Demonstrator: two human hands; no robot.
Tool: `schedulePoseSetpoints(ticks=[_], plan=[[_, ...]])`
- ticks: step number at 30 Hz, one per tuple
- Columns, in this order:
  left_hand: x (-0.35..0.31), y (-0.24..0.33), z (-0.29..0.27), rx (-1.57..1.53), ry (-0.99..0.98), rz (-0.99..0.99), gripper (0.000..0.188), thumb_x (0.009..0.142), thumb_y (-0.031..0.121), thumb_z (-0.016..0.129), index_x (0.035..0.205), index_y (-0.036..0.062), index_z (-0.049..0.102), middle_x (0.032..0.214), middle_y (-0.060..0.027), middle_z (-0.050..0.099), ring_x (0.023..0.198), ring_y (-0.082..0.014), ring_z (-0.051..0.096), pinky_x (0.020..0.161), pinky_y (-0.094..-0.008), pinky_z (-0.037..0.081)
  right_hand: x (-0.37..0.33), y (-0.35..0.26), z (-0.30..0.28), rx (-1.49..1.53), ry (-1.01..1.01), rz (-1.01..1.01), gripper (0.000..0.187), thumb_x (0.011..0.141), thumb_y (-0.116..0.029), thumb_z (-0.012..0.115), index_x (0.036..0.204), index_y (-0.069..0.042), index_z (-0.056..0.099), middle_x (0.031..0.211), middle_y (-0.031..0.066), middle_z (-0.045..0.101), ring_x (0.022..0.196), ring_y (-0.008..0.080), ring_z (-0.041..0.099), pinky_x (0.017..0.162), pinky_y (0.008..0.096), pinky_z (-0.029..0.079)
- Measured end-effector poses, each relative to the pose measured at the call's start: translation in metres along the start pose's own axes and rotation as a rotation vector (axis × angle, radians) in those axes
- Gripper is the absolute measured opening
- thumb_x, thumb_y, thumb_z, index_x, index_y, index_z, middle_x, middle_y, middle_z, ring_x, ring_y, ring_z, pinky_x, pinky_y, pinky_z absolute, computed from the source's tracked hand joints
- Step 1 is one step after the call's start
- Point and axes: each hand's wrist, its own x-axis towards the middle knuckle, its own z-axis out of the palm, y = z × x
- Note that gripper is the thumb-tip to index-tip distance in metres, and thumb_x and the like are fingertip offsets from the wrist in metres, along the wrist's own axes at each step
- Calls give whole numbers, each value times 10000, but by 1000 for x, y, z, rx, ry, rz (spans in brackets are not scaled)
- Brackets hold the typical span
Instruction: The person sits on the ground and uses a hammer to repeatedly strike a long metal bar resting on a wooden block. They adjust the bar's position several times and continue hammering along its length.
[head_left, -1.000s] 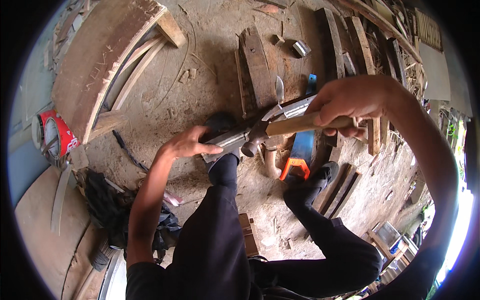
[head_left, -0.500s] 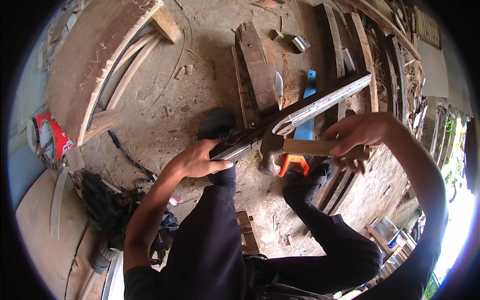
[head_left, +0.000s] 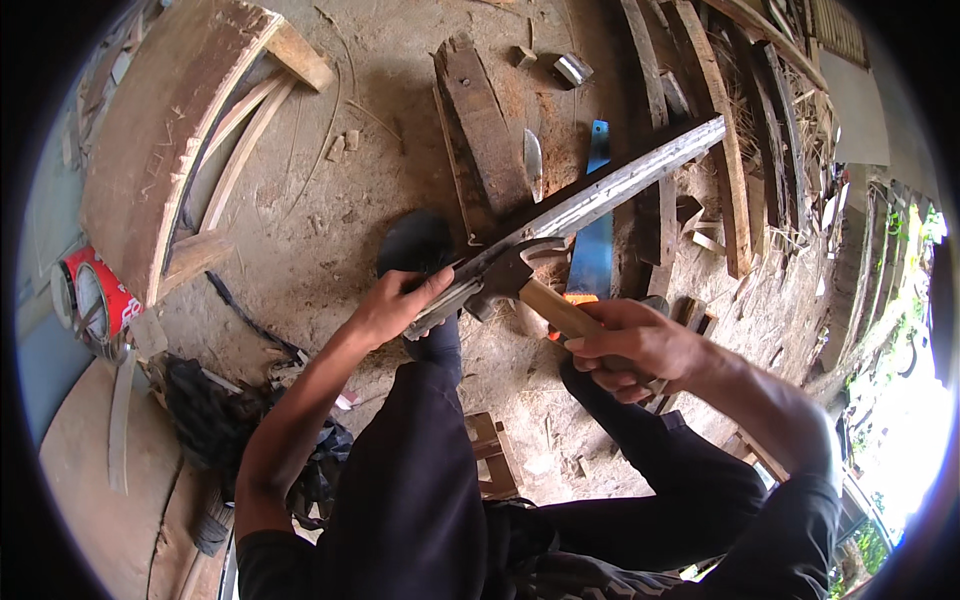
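Observation:
My left hand (head_left: 392,308) is closed round the near end of a long, weathered wooden batten (head_left: 630,183), which slants up to the right. My right hand (head_left: 640,345) grips the wooden handle of a claw hammer (head_left: 556,306). The dark hammer head lies against or just in front of the batten, a little right of my left hand; I cannot tell whether they touch. Below the batten on the floor is a handsaw (head_left: 592,250) with a blue blade and an orange handle, partly hidden. A knife-like blade (head_left: 533,165) lies to its left.
A thick wooden plank (head_left: 482,125) lies ahead, near a small metallic block (head_left: 573,70). Several long timbers (head_left: 712,125) line the right side. A large wooden panel frame (head_left: 165,130) stands at left, with a red can (head_left: 105,290) near it. Black cloth (head_left: 205,410) lies lower left.
The hammer has tilted, its handle end dropping and its head shifting left toward my left hand. My right hand has moved down and left. The batten appears slightly further left.

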Motion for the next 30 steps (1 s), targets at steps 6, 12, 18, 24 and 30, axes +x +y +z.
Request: schedulePoseSetpoints(ticks=[6,12,18,24,30], plan=[[-11,-9,16,293,192,196,721,968,694,582,951,-4,762,683,-101,685,686,-188,687,627,-380,514,-13,1,2,-278,68,-26,324,1012,-178,670,1234,13,529,746,19,542,487,76,481,381,266,398],[-15,-7,21,373,242,213,730,964,689,591,930,-19,765,653,-142,673,674,-218,693,616,-388,507,-19,-21,-24,-410,21,107,335,990,-193,684,1224,22,577,766,17,575,487,78,505,405,263,421],[-20,7,16,345,185,141,697,973,657,607,1046,-18,763,748,-145,718,738,-195,704,678,-370,529,-15,-42,-40,-304,9,170,365,954,-161,706,1216,63,589,741,40,584,430,73,473,328,247,364],[-19,4,17,242,162,157,634,1001,597,613,1173,2,751,858,-117,758,838,-150,693,760,-335,539,-14,-31,-39,-166,7,127,346,974,-150,682,1220,75,587,742,53,586,424,60,468,316,234,353],[-7,-8,7,114,85,62,651,1016,593,600,1019,-38,758,774,-75,705,735,-126,660,666,-313,527,-4,-59,-50,-162,-83,163,322,980,-164,656,1195,69,599,731,53,577,427,65,483,301,226,359]])
